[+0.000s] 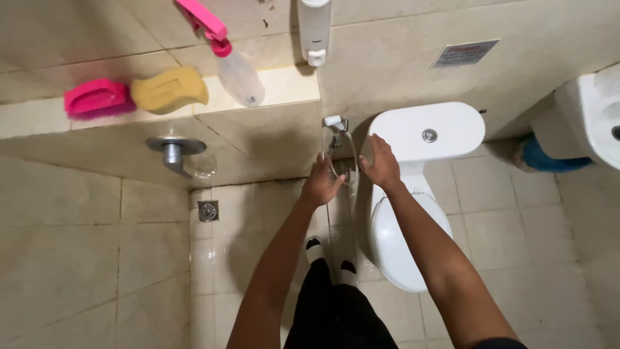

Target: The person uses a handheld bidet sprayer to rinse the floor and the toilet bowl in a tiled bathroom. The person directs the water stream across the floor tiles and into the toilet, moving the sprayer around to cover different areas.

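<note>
A pink brush (95, 98), yellow sponge (170, 89), white toilet (413, 194), and beige tiled wall (77, 252) with a pink-topped clear spray bottle (227, 58).

A pink brush (95, 98), yellow sponge (170, 89) and spray bottle (231, 61) sit on the ledge (284, 87); a floor drain (208, 211) lies below.

Dim warm light, soft shadows; wide-angle bending at edges
</note>
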